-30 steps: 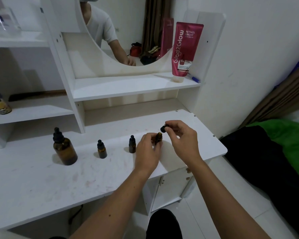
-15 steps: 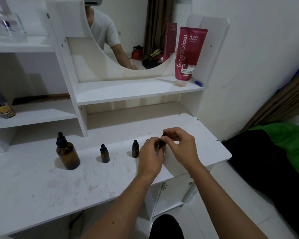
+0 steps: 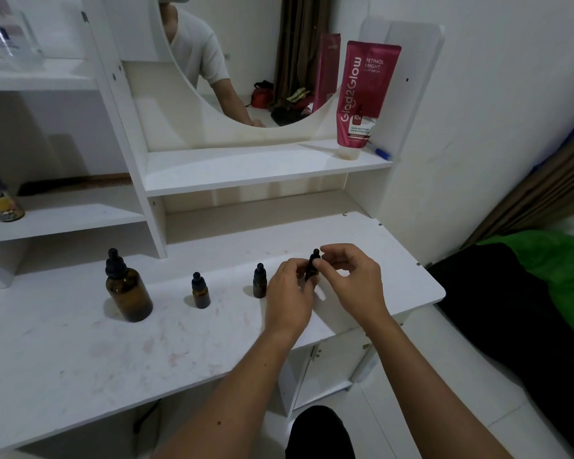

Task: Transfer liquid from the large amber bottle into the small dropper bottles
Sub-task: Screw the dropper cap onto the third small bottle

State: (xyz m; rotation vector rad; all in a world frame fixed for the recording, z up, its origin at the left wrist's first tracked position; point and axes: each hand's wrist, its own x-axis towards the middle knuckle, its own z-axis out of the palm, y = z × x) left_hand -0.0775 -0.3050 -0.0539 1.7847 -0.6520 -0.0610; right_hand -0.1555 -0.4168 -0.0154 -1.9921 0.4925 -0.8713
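I grip the third dropper bottle (image 3: 311,271), right of the large amber bottle (image 3: 129,290), with my left hand (image 3: 287,294); my right hand (image 3: 348,276) pinches its cap (image 3: 315,255). Keep it upright while twisting.

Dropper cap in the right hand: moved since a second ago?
Yes. The dropper cap has come down onto the small bottle that the left hand holds beside the standing dropper bottle.
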